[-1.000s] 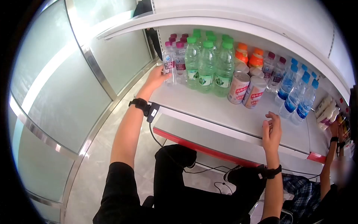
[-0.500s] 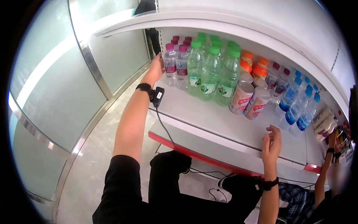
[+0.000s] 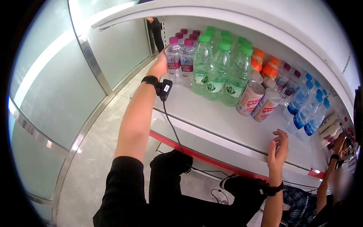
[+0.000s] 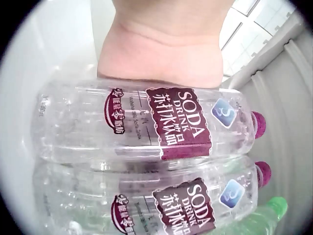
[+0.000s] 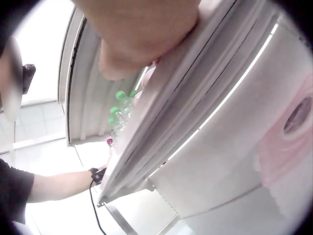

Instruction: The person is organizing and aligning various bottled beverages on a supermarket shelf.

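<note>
My left hand (image 3: 162, 62) reaches in along the outer left side of the front-left soda drink bottle (image 3: 173, 62), a clear one with a purple cap and label. In the left wrist view, the heel of the hand lies right against that bottle, and the fingers are hidden behind it. A second soda drink bottle (image 3: 187, 62) stands close beside it in the front row, with several more behind. My right hand (image 3: 278, 151) rests at the shelf's front edge, fingers loosely bent, holding nothing. Two pink-and-white cans (image 3: 251, 98) stand beyond it.
Green-capped bottles (image 3: 219, 70) fill the middle of the white shelf (image 3: 204, 117). Orange-capped bottles (image 3: 270, 68) and blue-capped water bottles (image 3: 302, 111) stand to the right. An upper shelf (image 3: 227, 13) overhangs them. Another person's arm (image 3: 325, 181) reaches in at far right.
My left hand has moved from the front of the left soda drink bottle to its outer side and farther back. The two front soda drink bottles now stand close together. The right hand stays about the same.
</note>
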Available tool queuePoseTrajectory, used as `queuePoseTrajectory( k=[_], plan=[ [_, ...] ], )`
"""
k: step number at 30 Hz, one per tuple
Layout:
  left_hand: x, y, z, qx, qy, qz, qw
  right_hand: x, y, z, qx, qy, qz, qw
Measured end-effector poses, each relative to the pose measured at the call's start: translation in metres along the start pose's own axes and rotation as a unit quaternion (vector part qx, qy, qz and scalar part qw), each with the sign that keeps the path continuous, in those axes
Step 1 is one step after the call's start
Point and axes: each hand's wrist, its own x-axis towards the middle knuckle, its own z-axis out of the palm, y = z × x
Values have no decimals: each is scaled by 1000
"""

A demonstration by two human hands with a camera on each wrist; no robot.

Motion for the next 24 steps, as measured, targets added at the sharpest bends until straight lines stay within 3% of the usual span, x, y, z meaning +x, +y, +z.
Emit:
queuePoseTrajectory(
  k=[3, 7, 13, 15, 16, 18, 20, 22, 23, 24],
  plan=[
    [-9, 6, -1, -66, -51, -27, 996, 1, 2, -1, -5, -1, -10, 1000],
    [-24, 9, -9, -51, -78, -28, 995, -1, 6, 0, 3, 6, -4, 1000],
    [-41, -7, -9, -24, -87, 42, 995, -1, 6, 0, 21, 17, 10, 1000],
    [-33, -20, -17, 51, -128, 126, 982, -1, 8, -2, 16, 16, 8, 1000],
    [-34, -19, -17, 52, -129, 129, 982, -1, 9, -1, 10, 13, 8, 1000],
    [-46, -19, -14, 246, -78, 182, 949, -1, 7, -1, 17, 16, 11, 1000],
    [-61, -22, 3, 242, -62, 171, 953, -1, 6, -1, 24, 18, 15, 999],
    [-60, -41, 8, 227, -38, 381, 895, -1, 5, -2, 20, 18, 20, 999],
    [-62, -48, 8, 306, 22, 412, 858, -1, 5, -2, 20, 19, 20, 999],
    [-68, -51, 13, 307, 23, 413, 857, -1, 5, -2, 17, 20, 16, 1000]
  ],
)
